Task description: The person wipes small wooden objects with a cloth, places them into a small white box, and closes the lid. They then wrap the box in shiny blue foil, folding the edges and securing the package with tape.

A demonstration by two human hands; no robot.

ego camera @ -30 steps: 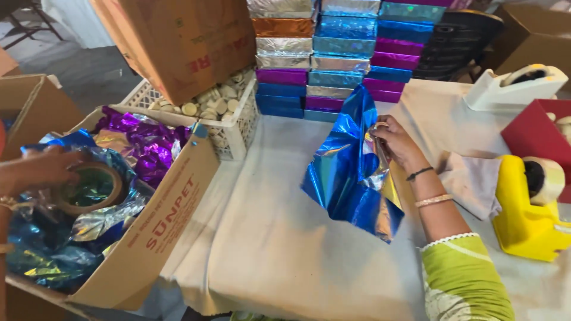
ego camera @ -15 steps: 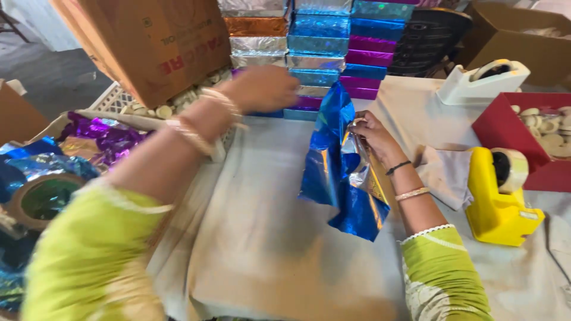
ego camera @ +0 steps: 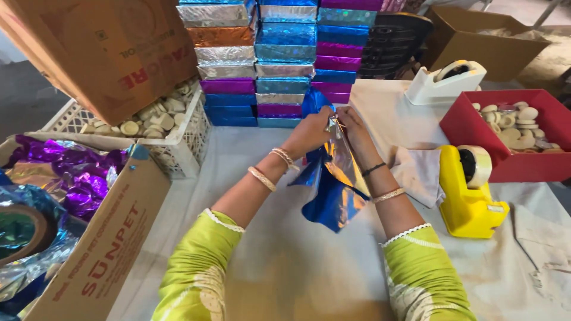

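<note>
The left hand [ego camera: 310, 132] has come across from the cardboard box at the left and now pinches the upper edge of the blue foil sheet [ego camera: 330, 190], fingers closed on it just beside the right hand [ego camera: 355, 128], which grips the same edge as it did a moment ago. With both hands on the sheet, it hangs between the wrists above the white cloth surface [ego camera: 285, 261], its shiny silver underside turned partly toward the camera, so the work has shifted from fetching to handling the foil with two hands. Just behind the hands stands a stack of foil-wrapped boxes [ego camera: 279, 59] in blue, silver, purple and orange. To the right sit a yellow tape dispenser [ego camera: 470, 199] near the right forearm, a white tape dispenser [ego camera: 443, 83] farther back, and a red tray [ego camera: 511, 139] holding pale round pieces. At the left, a white crate [ego camera: 178, 148] holds more such pieces, and an open cardboard box [ego camera: 101, 249] holds crumpled purple and blue foil.
</note>
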